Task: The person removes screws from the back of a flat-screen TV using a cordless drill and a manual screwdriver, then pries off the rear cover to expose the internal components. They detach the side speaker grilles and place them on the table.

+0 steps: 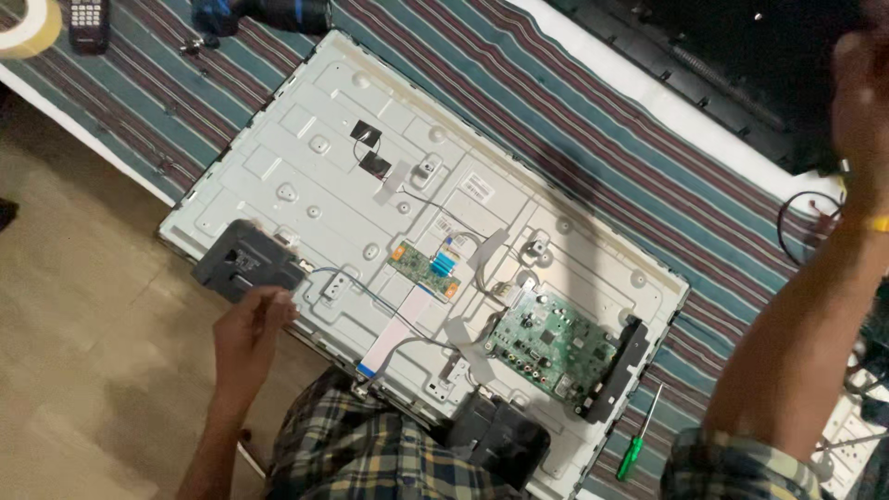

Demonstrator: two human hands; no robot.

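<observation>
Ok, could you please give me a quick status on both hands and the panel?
Left hand touching dark grey plastic module at edge of pale metal TV back panel. Right hand raised, blurred, apparently empty. Green-handled screwdriver lies beside the panel.

Left hand [252,326] closed on edge of grey module [245,262], at lower left corner of metal panel [315,120]. Right hand [861,102] raised at upper right, blurred, grip unclear. Panel lying flat on striped cloth [593,120]. On panel: green main board [551,347] at lower right, small green board [423,269] mid-panel, white ribbon cable [394,338] below it, black speaker [495,435] at lower edge. Green-handled screwdriver [637,443] on cloth just right of panel. Remote [86,20] and tape roll [28,26] at top left. Black cover [732,56] at top right.
</observation>
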